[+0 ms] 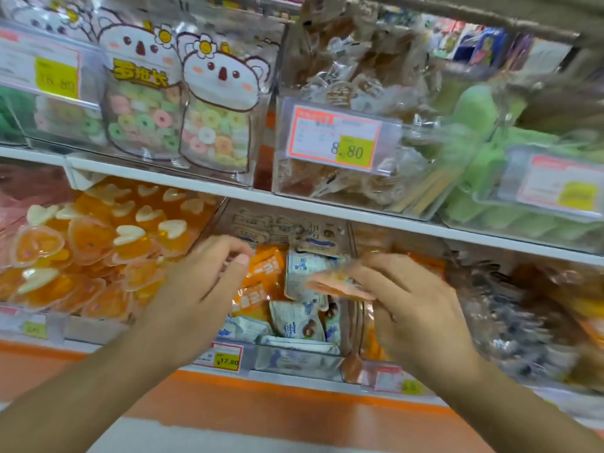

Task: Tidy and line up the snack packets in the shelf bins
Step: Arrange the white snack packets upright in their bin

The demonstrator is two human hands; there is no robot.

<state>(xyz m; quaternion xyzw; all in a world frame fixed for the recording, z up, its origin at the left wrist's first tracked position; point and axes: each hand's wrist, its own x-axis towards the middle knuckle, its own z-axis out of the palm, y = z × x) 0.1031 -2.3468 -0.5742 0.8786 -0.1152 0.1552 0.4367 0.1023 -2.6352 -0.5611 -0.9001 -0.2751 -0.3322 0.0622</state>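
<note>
pinching a blurred orange packet (340,284), the right hand (415,308) hovers over the bin (294,361); left hand (196,289) loosely spread.

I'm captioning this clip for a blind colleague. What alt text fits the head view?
Two bare hands reach into a clear lower-shelf bin of orange and white snack packets; the right hand pinches a blurred orange packet, the left hand hovers open. Koala-print candy bags stand above.

Glossy plastic snack packets (295,317) in clear plastic bin (299,362).
</note>
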